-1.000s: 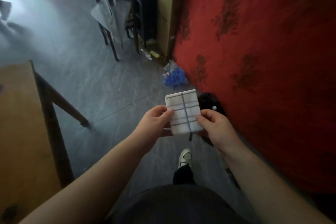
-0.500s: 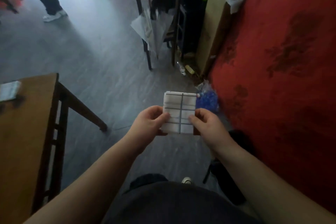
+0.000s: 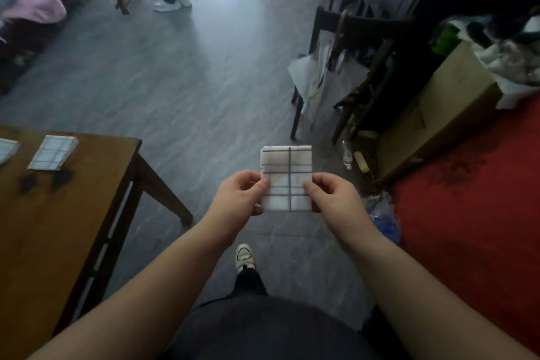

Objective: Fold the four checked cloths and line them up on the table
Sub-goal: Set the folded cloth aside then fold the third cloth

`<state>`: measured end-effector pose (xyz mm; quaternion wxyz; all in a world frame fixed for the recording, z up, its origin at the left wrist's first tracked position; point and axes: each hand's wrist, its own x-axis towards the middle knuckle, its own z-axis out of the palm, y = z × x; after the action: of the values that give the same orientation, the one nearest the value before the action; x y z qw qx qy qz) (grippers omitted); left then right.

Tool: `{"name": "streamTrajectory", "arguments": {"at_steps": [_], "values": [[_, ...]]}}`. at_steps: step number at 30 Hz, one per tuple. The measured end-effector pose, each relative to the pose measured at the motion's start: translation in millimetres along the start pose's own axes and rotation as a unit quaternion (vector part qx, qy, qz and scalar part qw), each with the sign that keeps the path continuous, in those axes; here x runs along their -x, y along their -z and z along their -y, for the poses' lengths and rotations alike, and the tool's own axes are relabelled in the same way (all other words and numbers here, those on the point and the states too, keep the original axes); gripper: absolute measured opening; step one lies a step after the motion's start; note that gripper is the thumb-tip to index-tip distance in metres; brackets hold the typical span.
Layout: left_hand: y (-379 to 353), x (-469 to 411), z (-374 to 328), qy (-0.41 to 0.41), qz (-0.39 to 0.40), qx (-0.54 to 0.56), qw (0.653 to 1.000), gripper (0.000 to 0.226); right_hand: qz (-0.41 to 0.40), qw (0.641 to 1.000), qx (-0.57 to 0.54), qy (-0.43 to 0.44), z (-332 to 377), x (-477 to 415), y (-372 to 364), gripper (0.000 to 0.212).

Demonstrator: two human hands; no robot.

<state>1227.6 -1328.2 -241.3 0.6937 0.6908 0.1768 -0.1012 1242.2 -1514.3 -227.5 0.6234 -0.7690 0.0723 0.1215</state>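
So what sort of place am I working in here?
Probably a cluttered room in a home rather than a workshop: a wooden table and a dark wooden chair stand on a grey floor, and a cardboard box is piled with what look like clothes.

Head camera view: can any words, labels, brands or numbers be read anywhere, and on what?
None can be read.
The checked cloth in hand bears only grid lines, as does the folded cloth on the table.
The cardboard box shows no legible print.
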Motion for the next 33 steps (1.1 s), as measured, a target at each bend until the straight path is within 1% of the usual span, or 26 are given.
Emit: {"name": "streamTrajectory", "arguments": {"at_steps": [4,8,11,14,17,22,25,28,30,33], "values": [[43.6,-87.7,-48.6,-0.012,-0.025,-0.001,1.0,0.013,0.038,0.999,-0.022,-0.003,49.1,-95.4,-43.1,0.019],[84.3,-158.5,-91.2,-0.031,-0.043,0.006,0.999,0.011,0.064,0.997,-0.04,0.005,95.3,-171.5,-80.0,0.019],[110.3,-202.8,-109.7,-0.03,-0.073,0.025,0.997,0.008,0.069,0.997,-0.032,0.0,114.5,-227.5,-106.9,0.01],[132.1,-247.4,-121.8,-0.024,-0.105,0.038,0.993,0.01,0.088,0.996,-0.011,-0.002,129.2,-287.0,-131.3,0.014],[153.2,-299.9,-131.0,-0.022,-0.14,0.051,0.989,0.01,0.122,0.993,0.006,0.001,141.8,-352.7,-157.3,0.015],[189.0,-410.0,-165.8,-0.025,-0.202,0.059,0.977,0.012,0.192,0.981,0.003,0.004,169.0,-486.1,-203.4,0.005],[214.9,-465.4,-194.0,-0.024,-0.245,0.06,0.967,0.017,0.243,0.97,0.005,-0.013,197.0,-558.0,-232.3,0.006],[246.7,-504.0,-213.9,-0.017,-0.29,0.08,0.953,0.014,0.295,0.955,0.018,-0.009,228.2,-614.2,-272.3,0.008],[271.2,-518.3,-221.7,-0.008,-0.323,0.102,0.941,0.013,0.322,0.946,0.03,-0.009,246.7,-639.7,-305.1,0.008],[311.7,-525.3,-224.1,0.002,-0.379,0.133,0.916,0.014,0.379,0.923,0.069,-0.013,265.6,-661.9,-359.4,0.008]]}}
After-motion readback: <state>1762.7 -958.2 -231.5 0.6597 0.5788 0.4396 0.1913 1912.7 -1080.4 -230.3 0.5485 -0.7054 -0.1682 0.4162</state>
